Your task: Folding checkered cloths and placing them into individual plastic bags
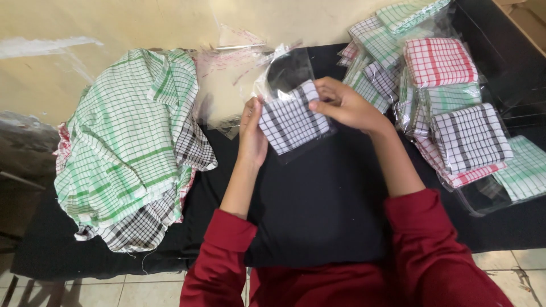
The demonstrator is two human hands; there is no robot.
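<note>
Both hands are up over the middle of the black cloth-covered table (318,210), working on one folded black-and-white checked cloth (291,119) that sits half inside a clear plastic bag (287,77). The left hand (252,132) has its fingers curled against the left edge of the cloth and bag, holding that side. The right hand (344,105) pinches the top right corner of the cloth between thumb and fingertips — fingers closed on it, not spread.

To the left there's a loose heap of unfolded checked cloths (128,148), mostly green-and-white with some black-and-white at the bottom. Off to the right sits a pile of already bagged folded cloths (449,108) — red, green and black checks. More empty clear bags (227,62) lie by the wall behind the hands.
</note>
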